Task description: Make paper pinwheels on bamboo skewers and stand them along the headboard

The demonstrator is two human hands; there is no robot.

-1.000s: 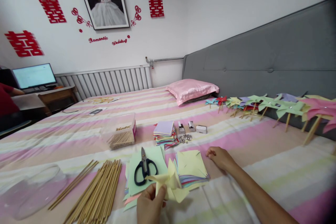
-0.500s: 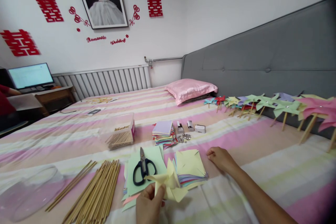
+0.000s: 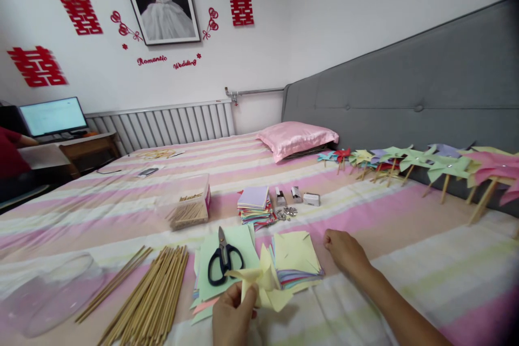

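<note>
My left hand [image 3: 235, 311], at the lower middle, pinches a pale yellow paper pinwheel [image 3: 271, 284] whose points are folded inward; no stick shows on it. To the right, my right hand [image 3: 344, 251] rests near the bedspread with its fingers curled closed, and whatever they may hold is hidden. Between the hands lies a stack of cut paper squares [image 3: 297, 251], yellow on top. Dark-handled scissors [image 3: 222, 259] lie on pale green paper sheets [image 3: 247, 243] just beyond my left hand. Silver pushpins [image 3: 287, 213] sit in a small heap farther off.
Bundled wooden sticks [image 3: 152, 297] lie at left beside a clear plastic lid [image 3: 52, 292]. A clear box [image 3: 190, 208] holds more sticks. Another paper stack [image 3: 254, 205] and small boxes [image 3: 311, 199] stand beyond. Finished pinwheels [image 3: 446, 165] line the headboard [image 3: 405, 86]. A person's red sleeve [image 3: 10, 146] shows far left.
The whole view has shifted slightly, so things sit a little farther right. My left hand keeps its hold on the pinwheel, and my right hand stays curled in nearly the same place.
</note>
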